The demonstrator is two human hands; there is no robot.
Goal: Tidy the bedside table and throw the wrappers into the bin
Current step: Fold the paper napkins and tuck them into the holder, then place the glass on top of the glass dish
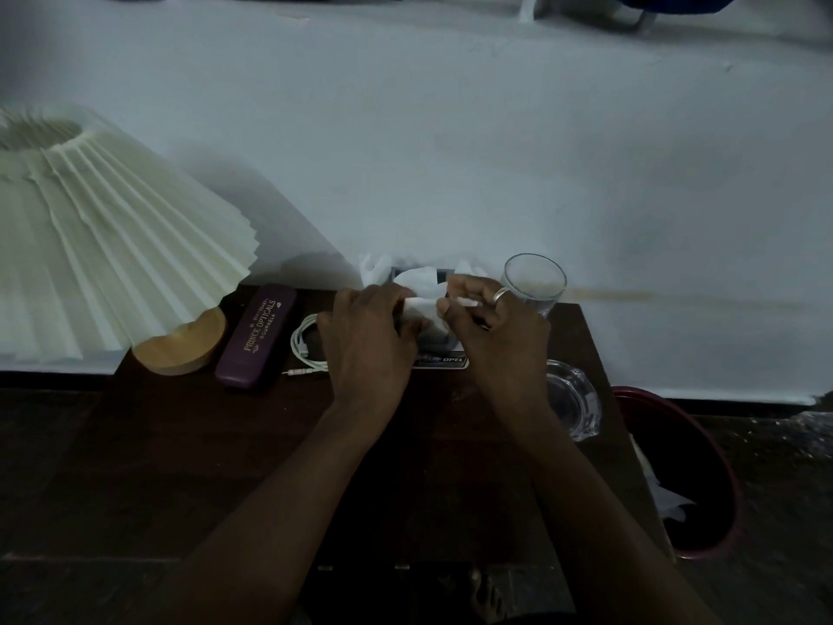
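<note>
Both forearms reach forward and slightly inward over the dark wooden counter (180, 444), meeting near its back edge by the pale wall. The left hand (367, 340) lies knuckles up, its fingers curled over the near side of a white crumpled wrapper (417, 284), its grip closed on the paper. The right hand (496, 336), a ring on one finger, is raised a little higher, its thumb and fingertips pinching the right edge of the same wrapper. The wrapper sits bunched at the back of the counter, on top of a flat dark item with a printed border (444, 362), most of which the hands hide, so what it is cannot be made out. Left of the hands lie a coiled white cable (303, 342), partly covered by the left hand, and a purple glasses case (256, 336). A pleated lamp shade (99, 236) on a wooden base is cut off by the left frame edge. A drinking glass (534, 281) stands just behind the right hand, and a clear glass ashtray (574, 399) sits beside the right wrist. A red bin (685, 471) stands on the floor right of the counter, with pale paper inside; the dim light obscures its depth.
</note>
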